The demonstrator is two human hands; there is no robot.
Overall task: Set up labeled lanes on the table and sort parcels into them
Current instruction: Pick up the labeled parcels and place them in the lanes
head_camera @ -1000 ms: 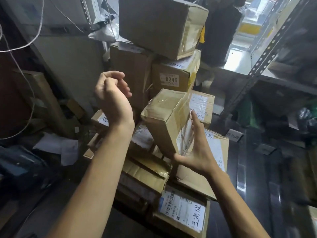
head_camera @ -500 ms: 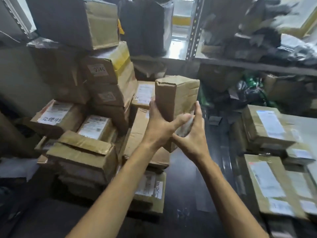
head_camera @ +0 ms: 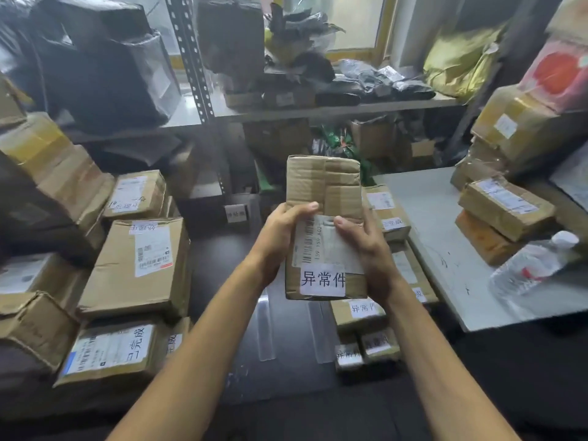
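Two hands clamp one parcel. The left hand (head_camera: 280, 237) grips its left edge with the thumb across the front. The right hand (head_camera: 372, 253) grips the right edge, thumb on the shipping label. Parcel (head_camera: 324, 186) is upright in the air at centre, above the dark table (head_camera: 286, 370), touching nothing else. White tag (head_camera: 323, 279) low on the front reads 异常件.

Handling, as a judgement: small taped cardboard box, creased and dented near the top, so probably light. Stiff enough to hold shape, but the corners would crush. The glossy tape may be a bit slippery. Best hold is the two long side edges at mid-height, as now. Contents unknown, so set it down, don't drop it.

Left side has a stack of brown boxes; the front box (head_camera: 108, 351) is tagged 已完成, with a bigger box (head_camera: 140, 265) behind it. Clear tape strips (head_camera: 265, 329) lie on the bare table in the middle gap. Just right of the hands is a row of small boxes (head_camera: 359, 310), several tagged 异常件, likely the matching lane. The row looks packed with no obvious free spot, so stacking may be needed. Further right is a grey board (head_camera: 445, 224) with more boxes, and a water bottle (head_camera: 534, 265) lies near its front edge. The shelf rack (head_camera: 318, 111) behind is out of the way.
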